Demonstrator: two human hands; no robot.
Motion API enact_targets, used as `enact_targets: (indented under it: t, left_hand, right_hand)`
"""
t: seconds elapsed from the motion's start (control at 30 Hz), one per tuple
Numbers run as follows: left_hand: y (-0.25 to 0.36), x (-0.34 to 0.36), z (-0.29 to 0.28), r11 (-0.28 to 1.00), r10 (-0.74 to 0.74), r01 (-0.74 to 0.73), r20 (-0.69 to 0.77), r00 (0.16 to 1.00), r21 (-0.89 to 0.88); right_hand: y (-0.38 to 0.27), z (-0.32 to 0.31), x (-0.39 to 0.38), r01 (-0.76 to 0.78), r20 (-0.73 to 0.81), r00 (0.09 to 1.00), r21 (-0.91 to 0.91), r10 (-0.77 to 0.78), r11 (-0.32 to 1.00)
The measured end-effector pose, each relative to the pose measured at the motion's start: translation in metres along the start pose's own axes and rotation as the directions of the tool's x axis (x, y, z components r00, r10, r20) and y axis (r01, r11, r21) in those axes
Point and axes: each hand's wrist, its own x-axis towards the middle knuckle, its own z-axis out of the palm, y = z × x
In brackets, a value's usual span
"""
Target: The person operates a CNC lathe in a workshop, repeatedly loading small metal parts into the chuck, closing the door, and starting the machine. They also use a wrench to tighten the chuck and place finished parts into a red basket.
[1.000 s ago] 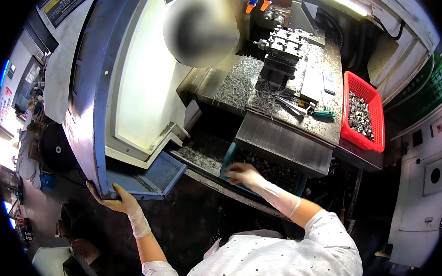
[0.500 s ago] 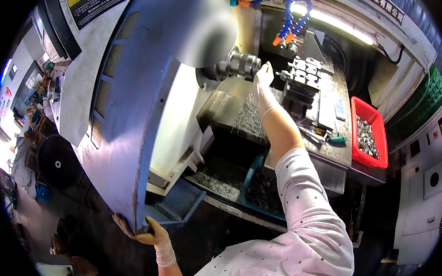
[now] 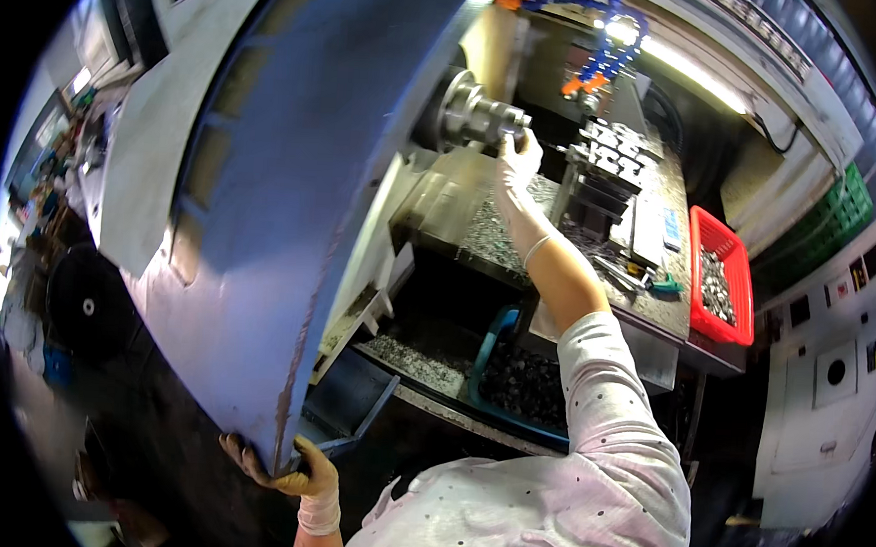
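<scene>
My right hand (image 3: 517,169), in a pale glove, reaches into a lathe. Its thumb and fingers are pinched together at the front end of the metal chuck (image 3: 478,119); whatever they hold there is too small and covered to name. Low on the left, my gloved left hand (image 3: 294,472) is closed around the bottom corner of the large blue machine door (image 3: 249,283), thumb on one side and fingers on the other. Right of the chuck stands the tool block (image 3: 613,154), with several pale metal holders on top.
A red plastic basket (image 3: 695,277) of small metal parts stands right of the tool block. Tools with a green handle (image 3: 666,284) lie near it. Blue coolant hoses (image 3: 623,46) hang above. Below, a teal bin (image 3: 483,360) holds dark pieces beside metal chips. A green crate (image 3: 837,220) stands far right.
My right hand has come onto the chuck's front end from just beside it. The door's upper edge appears farther right in view, while my left hand keeps its hold on the corner.
</scene>
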Motion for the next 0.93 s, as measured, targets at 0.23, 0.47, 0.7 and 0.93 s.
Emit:
enact_targets:
  t: [0.23, 0.47, 0.7, 0.93]
  left_hand:
    - [-0.038, 0.069, -0.012, 0.918, 0.09, -0.106, -0.06, 0.994, -0.382]
    - [-0.138, 0.295, 0.034, 0.978, 0.12, -0.138, -0.121, 0.985, -0.156]
    - [-0.148, 0.359, 0.081, 0.937, 0.35, -0.351, 0.03, 0.936, 0.001]
    - [-0.156, 0.377, 0.102, 0.998, -0.062, 0.066, 0.28, 0.958, -0.007]
  right_hand:
    - [-0.041, -0.02, -0.014, -0.049, 0.093, 0.996, 0.479, 0.005, 0.877]
    - [-0.004, -0.014, -0.009, 0.04, 0.066, 0.997, -0.184, -0.028, 0.982]
    - [0.023, -0.014, 0.009, -0.081, 0.113, 0.991, 0.087, 0.071, 0.993]
    - [-0.083, -0.022, -0.026, -0.174, 0.303, 0.952, 0.439, 0.037, 0.882]
